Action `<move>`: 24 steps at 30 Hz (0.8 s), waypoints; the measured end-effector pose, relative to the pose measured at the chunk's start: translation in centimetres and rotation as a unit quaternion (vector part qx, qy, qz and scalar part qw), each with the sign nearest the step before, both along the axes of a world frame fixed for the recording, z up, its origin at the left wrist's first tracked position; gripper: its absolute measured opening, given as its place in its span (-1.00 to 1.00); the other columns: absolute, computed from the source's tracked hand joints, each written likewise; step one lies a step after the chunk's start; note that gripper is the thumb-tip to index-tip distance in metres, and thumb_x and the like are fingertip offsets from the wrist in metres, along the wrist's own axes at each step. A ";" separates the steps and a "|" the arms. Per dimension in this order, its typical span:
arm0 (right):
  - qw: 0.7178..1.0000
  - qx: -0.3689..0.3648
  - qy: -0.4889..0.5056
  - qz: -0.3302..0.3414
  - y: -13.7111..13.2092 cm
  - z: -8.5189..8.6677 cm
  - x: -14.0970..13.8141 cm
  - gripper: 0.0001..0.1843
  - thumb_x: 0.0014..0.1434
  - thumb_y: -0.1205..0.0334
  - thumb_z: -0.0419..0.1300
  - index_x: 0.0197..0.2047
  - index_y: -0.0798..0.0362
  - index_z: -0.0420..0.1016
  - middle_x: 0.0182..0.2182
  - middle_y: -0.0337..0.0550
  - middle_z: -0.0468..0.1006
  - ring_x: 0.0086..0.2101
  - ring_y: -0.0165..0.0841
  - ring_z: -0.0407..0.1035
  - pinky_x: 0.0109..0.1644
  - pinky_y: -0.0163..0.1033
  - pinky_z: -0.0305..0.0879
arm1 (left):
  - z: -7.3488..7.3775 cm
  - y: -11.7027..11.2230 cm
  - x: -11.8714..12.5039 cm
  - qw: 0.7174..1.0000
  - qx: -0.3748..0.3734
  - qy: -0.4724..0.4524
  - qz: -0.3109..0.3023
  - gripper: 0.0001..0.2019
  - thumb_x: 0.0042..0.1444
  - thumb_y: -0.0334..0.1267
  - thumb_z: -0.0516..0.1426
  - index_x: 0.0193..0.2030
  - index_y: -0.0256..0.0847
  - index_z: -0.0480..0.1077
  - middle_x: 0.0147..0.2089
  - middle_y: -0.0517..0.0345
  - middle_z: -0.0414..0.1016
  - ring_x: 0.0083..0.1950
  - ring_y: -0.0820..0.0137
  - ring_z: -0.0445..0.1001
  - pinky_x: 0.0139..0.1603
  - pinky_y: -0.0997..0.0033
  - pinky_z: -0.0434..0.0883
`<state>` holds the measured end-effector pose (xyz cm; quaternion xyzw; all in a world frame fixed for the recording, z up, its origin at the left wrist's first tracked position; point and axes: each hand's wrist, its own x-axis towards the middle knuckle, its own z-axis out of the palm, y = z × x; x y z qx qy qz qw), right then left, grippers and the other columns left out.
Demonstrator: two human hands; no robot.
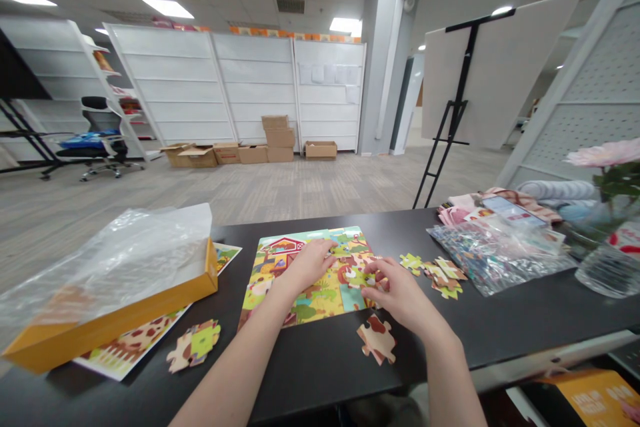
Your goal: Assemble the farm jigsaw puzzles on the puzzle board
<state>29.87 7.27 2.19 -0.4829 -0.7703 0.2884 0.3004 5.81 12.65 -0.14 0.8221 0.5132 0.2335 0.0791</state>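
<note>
A colourful farm-scene jigsaw puzzle (320, 300) lies flat on the dark table, with a red barn near its upper left. My left hand (311, 265) rests on its upper middle, fingers spread over the surface. Over the right part of the puzzle, my right hand (397, 287) pinches a green and white puzzle piece (357, 275) between thumb and fingers. Just below that hand is a brown and cream puzzle piece (378, 339). Several loose pieces (445, 275) sit in a small heap to the right, near a single green piece (411, 263). Another small pile of pieces (194, 345) lies left of the puzzle.
An open yellow box (120, 310) with clear plastic wrap stands at the left, over printed picture sheets (133, 343). To the right are a clear bag of puzzle pieces (500, 253), a phone (515, 210), folded cloths and a glass vase (613, 267). An easel (457, 100) stands beyond the table.
</note>
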 end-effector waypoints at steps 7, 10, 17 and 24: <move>1.000 0.010 -0.009 -0.015 0.0 0.3 0.0 -0.80 0.05 0.33 0.29 -0.21 0.02 0.48 -0.17 -0.14 0.42 -0.26 -0.31 0.40 -0.16 -0.20 0.35 | 0.0 -0.1 0.3 1.000 -0.002 -0.029 0.002 -0.67 0.23 -0.34 0.12 0.13 -0.24 0.40 0.12 -0.12 0.53 0.18 0.14 0.47 0.24 0.12 0.37; 1.000 0.012 -0.009 -0.012 0.1 0.1 0.0 -0.80 0.06 0.33 0.29 -0.20 0.02 0.48 -0.14 -0.14 0.42 -0.25 -0.32 0.40 -0.15 -0.19 0.35 | 0.0 -0.3 0.4 1.000 0.006 -0.022 -0.002 -0.69 0.27 -0.26 0.11 0.12 -0.25 0.40 0.14 -0.13 0.51 0.21 0.11 0.44 0.25 0.09 0.35; 1.000 0.014 -0.007 -0.005 0.2 -0.4 0.0 -0.80 0.07 0.33 0.29 -0.18 0.01 0.48 -0.09 -0.12 0.43 -0.16 -0.27 0.41 -0.11 -0.17 0.36 | 0.4 -0.5 0.7 1.000 -0.006 0.008 0.014 -0.69 0.30 -0.23 0.09 0.15 -0.22 0.38 0.17 -0.11 0.49 0.24 0.09 0.41 0.27 0.06 0.31; 0.999 0.025 -0.019 -0.007 -0.1 0.3 -0.4 -0.78 0.03 0.38 0.29 -0.21 0.00 0.48 -0.13 -0.14 0.45 -0.15 -0.26 0.41 -0.09 -0.17 0.34 | 0.3 0.0 0.4 1.000 -0.019 -0.012 0.021 -0.68 0.20 -0.29 0.16 0.09 -0.22 0.38 0.09 -0.11 0.50 0.19 0.09 0.41 0.25 0.03 0.32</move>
